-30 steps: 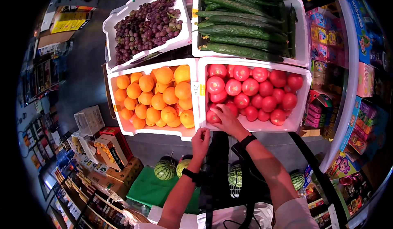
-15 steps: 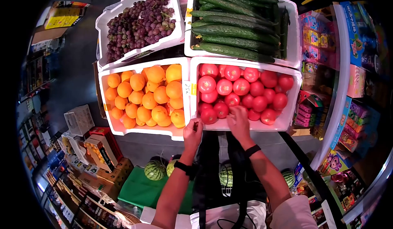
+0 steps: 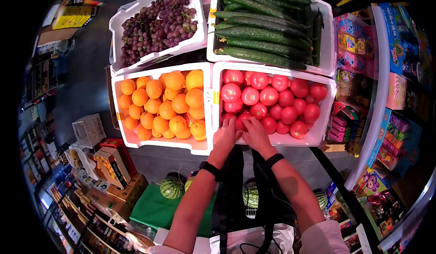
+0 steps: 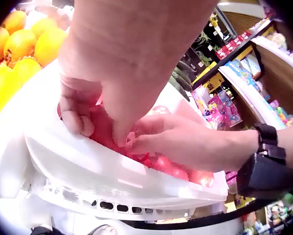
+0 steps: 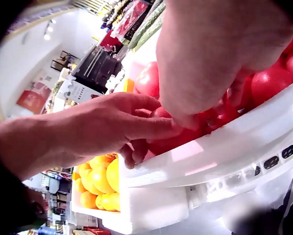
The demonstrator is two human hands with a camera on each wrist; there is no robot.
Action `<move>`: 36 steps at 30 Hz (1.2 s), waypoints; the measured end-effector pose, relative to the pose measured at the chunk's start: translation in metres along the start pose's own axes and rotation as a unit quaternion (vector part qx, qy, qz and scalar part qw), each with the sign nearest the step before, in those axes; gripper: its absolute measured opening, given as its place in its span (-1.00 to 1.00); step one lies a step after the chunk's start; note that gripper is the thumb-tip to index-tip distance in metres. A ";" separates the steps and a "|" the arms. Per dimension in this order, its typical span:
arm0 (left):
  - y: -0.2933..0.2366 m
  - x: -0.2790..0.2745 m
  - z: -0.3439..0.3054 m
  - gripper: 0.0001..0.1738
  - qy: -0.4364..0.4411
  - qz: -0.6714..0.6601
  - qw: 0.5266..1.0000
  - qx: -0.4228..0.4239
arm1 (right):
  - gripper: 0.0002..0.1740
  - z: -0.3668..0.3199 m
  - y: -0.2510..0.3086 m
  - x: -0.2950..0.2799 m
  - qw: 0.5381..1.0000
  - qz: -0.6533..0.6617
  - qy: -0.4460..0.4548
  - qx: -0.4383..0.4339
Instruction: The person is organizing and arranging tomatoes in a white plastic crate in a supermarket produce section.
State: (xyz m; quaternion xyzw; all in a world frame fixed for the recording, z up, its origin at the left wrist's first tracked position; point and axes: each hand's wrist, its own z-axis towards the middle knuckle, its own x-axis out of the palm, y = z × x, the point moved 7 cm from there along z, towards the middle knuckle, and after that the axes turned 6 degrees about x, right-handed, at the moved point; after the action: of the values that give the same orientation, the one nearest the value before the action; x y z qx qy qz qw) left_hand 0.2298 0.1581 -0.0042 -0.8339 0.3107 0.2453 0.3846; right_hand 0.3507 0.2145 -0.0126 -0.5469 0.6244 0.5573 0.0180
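A white foam box (image 3: 330, 100) full of red tomatoes (image 3: 269, 96) is in front of me in the head view. Both hands reach into its near left corner, close together. My left hand (image 3: 225, 136) curls its fingers and thumb about a tomato (image 3: 239, 125) there. From the other side my right hand (image 3: 256, 136) has its fingers bent round the same tomato. The left wrist view has the right hand (image 4: 181, 140) with its fingertips beside the left thumb. In the right wrist view, the left hand (image 5: 95, 121) reaches over the box wall, and the tomato is partly hidden.
Left of the tomatoes is a box of oranges (image 3: 167, 110). Behind stand boxes of purple grapes (image 3: 159, 27) and cucumbers (image 3: 265, 33). Shelves of packaged goods (image 3: 386, 131) line the right side. Watermelons (image 3: 172, 188) and a green cloth (image 3: 152, 208) lie below.
My left hand has moved from the box's near edge up and into the tomato corner. My right hand shifted right, then came back left beside it. The fingers now meet at one tomato.
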 end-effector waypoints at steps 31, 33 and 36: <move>-0.009 0.004 -0.007 -0.18 -0.223 -0.188 0.956 -0.032 | -0.35 -0.019 -0.054 -0.044 0.966 -0.244 -0.080 0.017; -0.010 0.003 -0.006 -0.14 -0.242 -0.147 0.959 -0.026 | -0.32 -0.013 -0.051 -0.044 0.961 -0.269 -0.063 0.009; -0.010 0.003 -0.006 -0.15 -0.259 -0.134 0.956 -0.002 | -0.34 -0.008 -0.057 -0.034 0.951 -0.308 -0.003 0.040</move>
State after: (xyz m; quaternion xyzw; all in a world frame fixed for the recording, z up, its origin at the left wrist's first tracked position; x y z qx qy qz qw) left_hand 0.2399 0.1570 0.0025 -0.7762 0.0854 0.3999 0.4799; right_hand 0.4086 0.2441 -0.0264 -0.7095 0.4477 0.5009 0.2127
